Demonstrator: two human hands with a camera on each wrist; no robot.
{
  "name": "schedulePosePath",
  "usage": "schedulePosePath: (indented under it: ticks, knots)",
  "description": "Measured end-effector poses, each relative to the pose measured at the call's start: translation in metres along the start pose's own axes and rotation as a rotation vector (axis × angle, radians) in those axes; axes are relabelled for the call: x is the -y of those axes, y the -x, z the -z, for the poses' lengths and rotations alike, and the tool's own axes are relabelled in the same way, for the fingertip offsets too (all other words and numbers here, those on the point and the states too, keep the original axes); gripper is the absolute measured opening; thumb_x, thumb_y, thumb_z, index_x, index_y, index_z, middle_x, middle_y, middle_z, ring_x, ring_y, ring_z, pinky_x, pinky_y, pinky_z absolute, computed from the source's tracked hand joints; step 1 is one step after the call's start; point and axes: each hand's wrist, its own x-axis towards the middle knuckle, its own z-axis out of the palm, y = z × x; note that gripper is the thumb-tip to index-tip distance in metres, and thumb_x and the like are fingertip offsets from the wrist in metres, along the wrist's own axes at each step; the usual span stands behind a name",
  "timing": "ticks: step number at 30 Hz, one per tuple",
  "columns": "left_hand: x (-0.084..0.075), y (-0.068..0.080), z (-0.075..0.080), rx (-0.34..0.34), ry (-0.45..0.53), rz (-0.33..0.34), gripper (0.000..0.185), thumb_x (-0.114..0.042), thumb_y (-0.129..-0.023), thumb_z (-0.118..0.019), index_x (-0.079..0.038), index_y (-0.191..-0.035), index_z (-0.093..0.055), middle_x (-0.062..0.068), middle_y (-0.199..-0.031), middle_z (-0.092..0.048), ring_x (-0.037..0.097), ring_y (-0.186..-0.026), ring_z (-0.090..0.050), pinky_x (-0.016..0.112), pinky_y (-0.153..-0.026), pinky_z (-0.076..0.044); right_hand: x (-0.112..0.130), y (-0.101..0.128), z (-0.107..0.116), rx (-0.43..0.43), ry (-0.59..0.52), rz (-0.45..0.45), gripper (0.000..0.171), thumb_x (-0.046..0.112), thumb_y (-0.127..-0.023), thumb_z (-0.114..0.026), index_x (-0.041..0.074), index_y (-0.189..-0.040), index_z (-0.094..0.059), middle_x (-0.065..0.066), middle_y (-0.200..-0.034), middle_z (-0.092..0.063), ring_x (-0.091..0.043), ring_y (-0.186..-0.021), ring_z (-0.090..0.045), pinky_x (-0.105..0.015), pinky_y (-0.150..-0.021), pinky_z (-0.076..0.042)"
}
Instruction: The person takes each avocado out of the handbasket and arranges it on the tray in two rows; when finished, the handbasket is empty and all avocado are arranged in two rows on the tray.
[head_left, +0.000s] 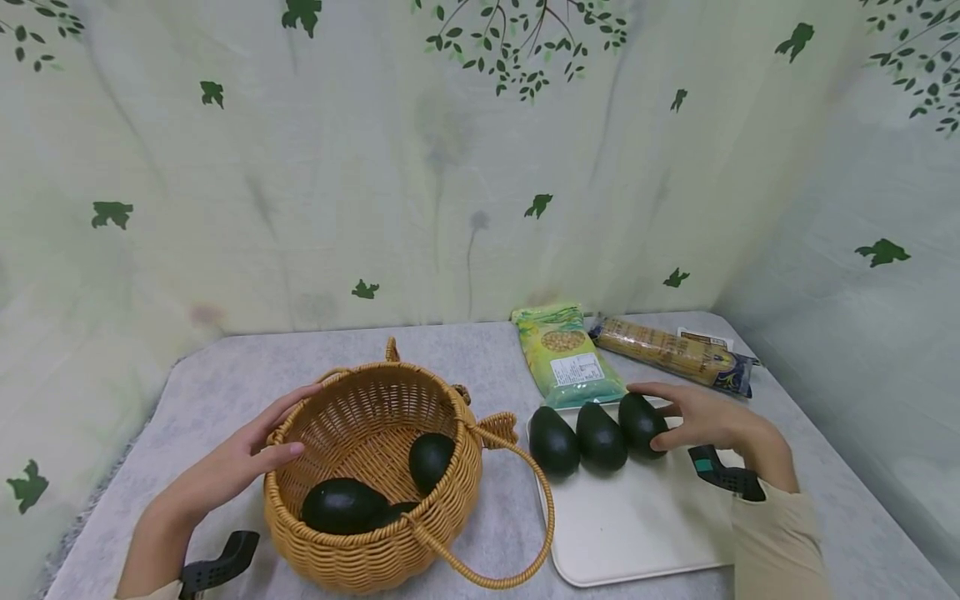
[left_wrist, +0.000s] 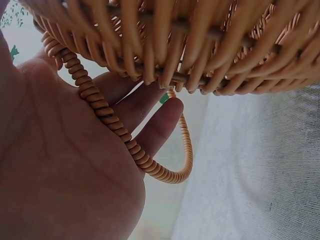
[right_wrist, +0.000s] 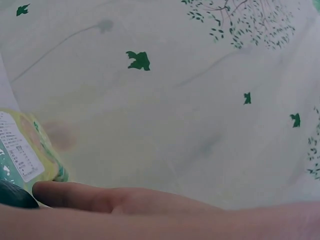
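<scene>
Two packets (head_left: 570,357) lie just behind tray (head_left: 637,525).

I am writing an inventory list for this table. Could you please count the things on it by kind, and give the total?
Dark green avocados: 6, with 3 in the basket and 3 on the tray
Woven wicker basket: 1
Cream rectangular tray: 1
Green food packet: 1
Long yellow packet: 1
Total: 10

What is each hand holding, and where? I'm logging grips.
The right hand grasps the rightmost avocado by its top and side; the left hand only rests open against the basket rim.
</scene>
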Motion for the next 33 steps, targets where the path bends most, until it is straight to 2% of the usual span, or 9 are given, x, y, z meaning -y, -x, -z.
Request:
schedulePosePath:
  ticks: [6, 17, 19, 23, 25, 26, 30, 33]
  knots:
    - [0.0, 0.0, 0.001, -0.005, -0.005, -0.011, 0.067, -0.018, -0.107, -0.051, -0.035, -0.165, -0.021, 0.018, -0.168, -0.022, 0.054, -0.143, -0.031, 0.077, -0.095, -0.042, 0.004, 0.002, 0.001, 0.019, -0.028, -0.021, 0.09, 0.024, -0.085, -0.081, 0.006, -0.159, -0.034, -0.032, -0.159, -0.035, -0.056, -0.136, -0.045, -0.064, -0.095, -0.05]
    - [0.0, 0.001, 0.001, -0.008, -0.01, -0.011, 0.067, -0.018, -0.107, -0.051, -0.035, -0.165, -0.021, 0.017, -0.168, -0.023, 0.053, -0.142, -0.033, 0.075, -0.096, -0.043, 0.007, 0.004, 0.004, 0.014, -0.047, -0.037, 0.09, 0.027, -0.086, -0.082, 0.004, -0.159, -0.034, -0.029, -0.162, -0.032, -0.057, -0.138, -0.042, -0.064, -0.096, -0.05]
    - [0.0, 0.002, 0.001, -0.008, -0.011, -0.011, 0.067, -0.018, -0.107, -0.051, -0.035, -0.164, -0.021, 0.017, -0.168, -0.023, 0.046, -0.143, -0.035, 0.074, -0.096, -0.043, 0.008, 0.004, 0.005, 0.008, -0.059, -0.041, 0.089, 0.028, -0.087, -0.081, 0.004, -0.159, -0.035, -0.029, -0.162, -0.032, -0.057, -0.139, -0.042, -0.063, -0.096, -0.051]
    - [0.0, 0.002, 0.002, -0.007, -0.01, -0.011, 0.067, -0.018, -0.107, -0.051, -0.036, -0.164, -0.022, 0.015, -0.168, -0.023, 0.009, -0.141, -0.039, 0.072, -0.096, -0.044, 0.01, 0.005, 0.005, -0.026, -0.097, -0.026, 0.084, 0.026, -0.09, -0.08, 0.005, -0.159, -0.036, -0.029, -0.162, -0.031, -0.056, -0.139, -0.042, -0.058, -0.097, -0.053]
    - [0.0, 0.002, 0.003, -0.006, -0.008, -0.008, 0.066, -0.019, -0.107, -0.051, -0.036, -0.164, -0.022, 0.015, -0.168, -0.024, -0.002, -0.135, -0.038, 0.071, -0.097, -0.045, 0.011, 0.005, 0.006, -0.05, -0.114, 0.004, 0.082, 0.025, -0.092, -0.079, 0.004, -0.158, -0.036, -0.03, -0.161, -0.032, -0.055, -0.139, -0.043, -0.057, -0.097, -0.053]
    - [0.0, 0.002, 0.003, -0.006, -0.007, -0.008, 0.066, -0.019, -0.107, -0.051, -0.036, -0.164, -0.022, 0.015, -0.168, -0.024, -0.001, -0.136, -0.038, 0.071, -0.097, -0.045, 0.011, 0.005, 0.006, -0.061, -0.118, 0.019, 0.08, 0.025, -0.093, -0.078, 0.004, -0.158, -0.036, -0.03, -0.161, -0.033, -0.055, -0.139, -0.043, -0.056, -0.098, -0.053]
    - [0.0, 0.001, 0.003, -0.001, -0.008, -0.006, 0.066, -0.019, -0.107, -0.051, -0.036, -0.164, -0.022, 0.016, -0.168, -0.023, 0.017, -0.141, -0.04, 0.07, -0.096, -0.045, 0.015, 0.006, 0.006, -0.1, -0.124, 0.06, 0.077, 0.024, -0.096, -0.075, 0.004, -0.158, -0.036, -0.031, -0.158, -0.037, -0.054, -0.138, -0.045, -0.056, -0.1, -0.052]
    - [0.0, 0.001, 0.003, 0.0, -0.015, -0.015, 0.066, -0.018, -0.107, -0.051, -0.036, -0.164, -0.022, 0.016, -0.168, -0.023, 0.008, -0.139, -0.04, 0.065, -0.097, -0.047, 0.019, 0.007, 0.005, -0.124, -0.116, 0.063, 0.073, 0.025, -0.097, -0.074, 0.007, -0.158, -0.039, -0.029, -0.157, -0.041, -0.052, -0.137, -0.047, -0.057, -0.099, -0.052]
